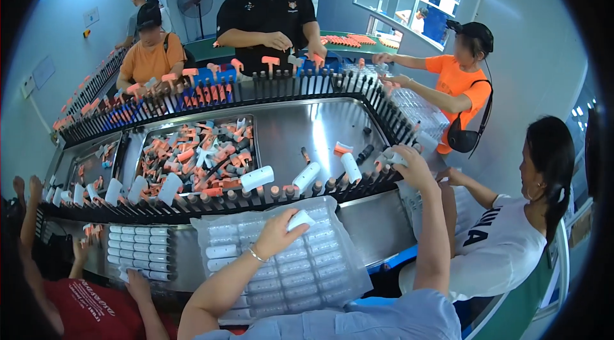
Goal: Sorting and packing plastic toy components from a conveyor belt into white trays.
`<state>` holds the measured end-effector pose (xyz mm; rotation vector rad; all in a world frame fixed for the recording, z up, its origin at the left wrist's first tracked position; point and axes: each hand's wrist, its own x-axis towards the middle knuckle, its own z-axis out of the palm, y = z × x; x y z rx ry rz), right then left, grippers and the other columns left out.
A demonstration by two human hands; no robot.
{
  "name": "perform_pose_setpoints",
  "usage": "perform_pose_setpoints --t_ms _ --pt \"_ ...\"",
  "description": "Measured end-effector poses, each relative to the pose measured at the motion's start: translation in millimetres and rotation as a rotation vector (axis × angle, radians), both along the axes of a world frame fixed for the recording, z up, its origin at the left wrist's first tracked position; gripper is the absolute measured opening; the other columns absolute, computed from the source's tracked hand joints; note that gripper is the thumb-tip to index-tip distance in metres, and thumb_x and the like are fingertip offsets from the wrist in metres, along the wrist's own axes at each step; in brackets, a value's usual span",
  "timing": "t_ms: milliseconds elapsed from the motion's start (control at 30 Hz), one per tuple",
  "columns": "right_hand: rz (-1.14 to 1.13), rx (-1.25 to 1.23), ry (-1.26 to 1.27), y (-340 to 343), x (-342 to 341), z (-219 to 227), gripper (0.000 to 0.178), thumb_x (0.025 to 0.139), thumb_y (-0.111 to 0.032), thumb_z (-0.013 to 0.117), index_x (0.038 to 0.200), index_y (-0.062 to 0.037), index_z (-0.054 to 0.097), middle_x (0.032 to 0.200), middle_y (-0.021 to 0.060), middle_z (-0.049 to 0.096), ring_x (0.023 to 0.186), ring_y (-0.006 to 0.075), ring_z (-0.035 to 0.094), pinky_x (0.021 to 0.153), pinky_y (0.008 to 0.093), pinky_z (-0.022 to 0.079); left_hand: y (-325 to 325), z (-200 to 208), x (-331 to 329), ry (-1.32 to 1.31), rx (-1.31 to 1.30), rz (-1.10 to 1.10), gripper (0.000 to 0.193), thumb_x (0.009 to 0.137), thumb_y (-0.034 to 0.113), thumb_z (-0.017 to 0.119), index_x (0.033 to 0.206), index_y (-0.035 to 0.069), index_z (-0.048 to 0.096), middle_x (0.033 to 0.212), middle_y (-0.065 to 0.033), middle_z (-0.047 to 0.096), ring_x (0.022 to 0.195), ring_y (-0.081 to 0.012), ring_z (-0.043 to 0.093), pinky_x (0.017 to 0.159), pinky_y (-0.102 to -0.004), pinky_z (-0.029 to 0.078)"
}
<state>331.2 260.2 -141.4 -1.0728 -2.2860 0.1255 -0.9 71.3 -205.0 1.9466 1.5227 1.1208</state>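
Observation:
My left hand [276,235], with a bracelet at the wrist, grips a white plastic shell [300,219] above a clear plastic blister tray [329,247]. Several white shells [221,251] lie in the pockets along the tray's left side. Farther right, my right hand [414,166] reaches to the row of black pegs, its fingers closed round a pale shell [398,158]; its contact with a peg is hard to make out. White shells [257,178] lean on the near peg row, left of my right hand.
A looped peg conveyor [275,209] rings a steel table [288,129]. Inside lies a heap of orange and grey parts [198,154]. A tray of white shells [139,247] sits left, by a person in red [96,308]. Another person [511,212] sits close on the right; others work across.

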Motion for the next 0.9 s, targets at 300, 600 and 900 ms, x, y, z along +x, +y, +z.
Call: perform_pose_setpoints --t_ms 300,600,900 --pt "-0.084 -0.253 -0.242 27 -109 -25 0.037 0.082 -0.023 0.053 0.107 0.0029 0.049 0.085 0.0272 0.061 0.082 0.0425 0.059 0.074 0.0477 0.046 -5 -3 -7 -0.025 -0.049 0.037 0.044 0.079 0.036 0.065 0.107 0.004 0.053 0.091 -0.0193 0.062 0.084 -0.0353 0.061 0.070 -0.0396 0.049" --pt "0.035 0.220 0.055 -60 -181 29 0.032 0.074 -0.006 0.062 0.104 0.0011 0.055 0.105 0.0182 0.055 0.101 0.0348 0.052 0.085 0.0411 0.042 -39 83 -52 -0.199 0.198 0.170 0.038 0.080 0.027 0.066 0.104 0.001 0.053 0.089 -0.0140 0.060 0.077 -0.0254 0.060 0.067 -0.0338 0.047" --pt "0.788 -0.059 -0.210 -191 -337 -40 0.023 0.078 -0.025 0.058 0.076 -0.0034 0.062 0.079 0.0120 0.058 0.076 0.0309 0.057 0.071 0.0397 0.049 -95 40 -125 -0.623 0.156 0.600 0.020 0.090 0.019 0.052 0.099 0.001 0.052 0.078 -0.0024 0.055 0.066 -0.0067 0.050 0.056 -0.0226 0.042"
